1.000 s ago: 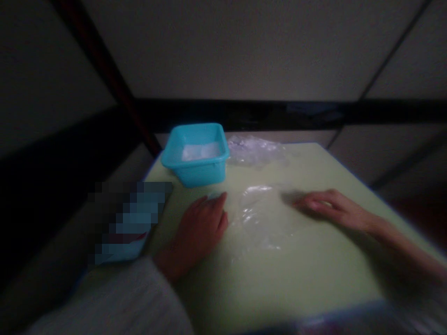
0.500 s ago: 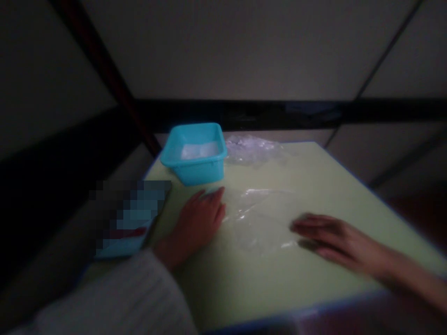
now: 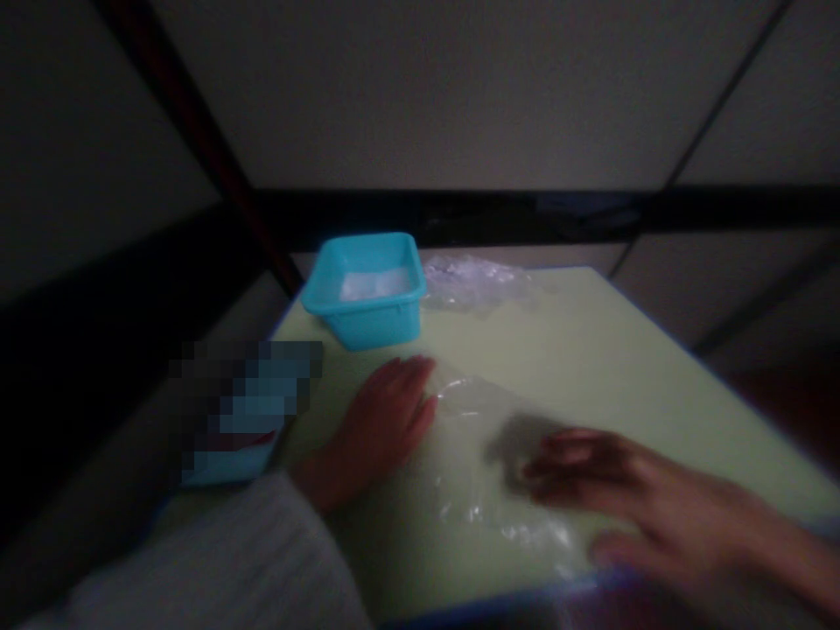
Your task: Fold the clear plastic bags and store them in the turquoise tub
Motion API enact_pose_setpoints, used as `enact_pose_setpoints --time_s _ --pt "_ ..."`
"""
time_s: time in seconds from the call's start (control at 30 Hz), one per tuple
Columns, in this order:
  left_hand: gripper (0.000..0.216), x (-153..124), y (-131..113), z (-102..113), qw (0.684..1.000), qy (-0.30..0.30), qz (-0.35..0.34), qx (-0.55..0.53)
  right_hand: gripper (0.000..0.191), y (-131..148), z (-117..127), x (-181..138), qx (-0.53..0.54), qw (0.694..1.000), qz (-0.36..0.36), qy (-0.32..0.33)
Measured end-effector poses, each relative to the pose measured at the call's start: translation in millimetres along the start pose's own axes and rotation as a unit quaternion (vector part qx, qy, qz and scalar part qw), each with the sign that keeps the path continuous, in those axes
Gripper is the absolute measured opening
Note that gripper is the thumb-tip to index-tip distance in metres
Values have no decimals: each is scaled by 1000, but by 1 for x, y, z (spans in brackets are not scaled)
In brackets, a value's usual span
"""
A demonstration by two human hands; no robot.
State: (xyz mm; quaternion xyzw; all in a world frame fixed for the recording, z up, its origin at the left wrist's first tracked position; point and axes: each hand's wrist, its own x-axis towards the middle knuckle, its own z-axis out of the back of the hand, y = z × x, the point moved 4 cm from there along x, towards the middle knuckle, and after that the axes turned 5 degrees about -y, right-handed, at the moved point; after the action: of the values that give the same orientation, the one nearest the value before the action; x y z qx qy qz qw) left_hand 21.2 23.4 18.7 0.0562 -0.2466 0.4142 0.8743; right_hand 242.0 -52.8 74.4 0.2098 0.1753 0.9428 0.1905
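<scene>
A clear plastic bag [image 3: 482,455] lies flat on the pale green table [image 3: 591,350]. My left hand [image 3: 384,420] rests palm down on the bag's left edge, fingers stretched out. My right hand [image 3: 630,503] hovers low over the bag's right side, fingers spread and blurred by motion, casting a dark shadow on the plastic. Neither hand grips anything that I can see.
A turquoise plastic tub [image 3: 366,289] holding something white stands at the back left of the table. Crumpled clear plastic [image 3: 476,282] lies right of the tub. A pixelated blue item [image 3: 242,411] sits at the table's left edge. The room is dim.
My right hand has swept from the bag's far right corner toward me and leftward over the bag. The bag has shifted closer to the front edge. My left hand has barely moved.
</scene>
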Motion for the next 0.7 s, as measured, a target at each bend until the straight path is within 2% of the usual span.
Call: enact_pose_setpoints --time_s 0.07,0.1,0.17,0.27,0.37,0.57,0.7 --pt "35 -3 -25 13 997 -38 -41 -56 38 -18 13 11 17 999 -29 -35" --pt "36 -6 -40 18 992 -27 -86 -93 38 -28 18 17 24 998 -35 -53" --pt "40 -13 -69 22 973 46 -164 -154 38 -53 22 29 25 996 -52 -68" --pt "47 -22 -94 22 944 151 -227 -185 44 -84 11 47 38 996 -54 -53" --pt "48 -26 -99 17 929 190 -260 -185 52 -101 -10 58 39 998 -45 -12" --pt "28 -31 -97 14 928 136 -290 -192 58 -108 -33 59 16 997 -61 55" --pt "23 -36 -98 14 909 148 -320 -223 60 -107 -34 58 5 996 -63 61"
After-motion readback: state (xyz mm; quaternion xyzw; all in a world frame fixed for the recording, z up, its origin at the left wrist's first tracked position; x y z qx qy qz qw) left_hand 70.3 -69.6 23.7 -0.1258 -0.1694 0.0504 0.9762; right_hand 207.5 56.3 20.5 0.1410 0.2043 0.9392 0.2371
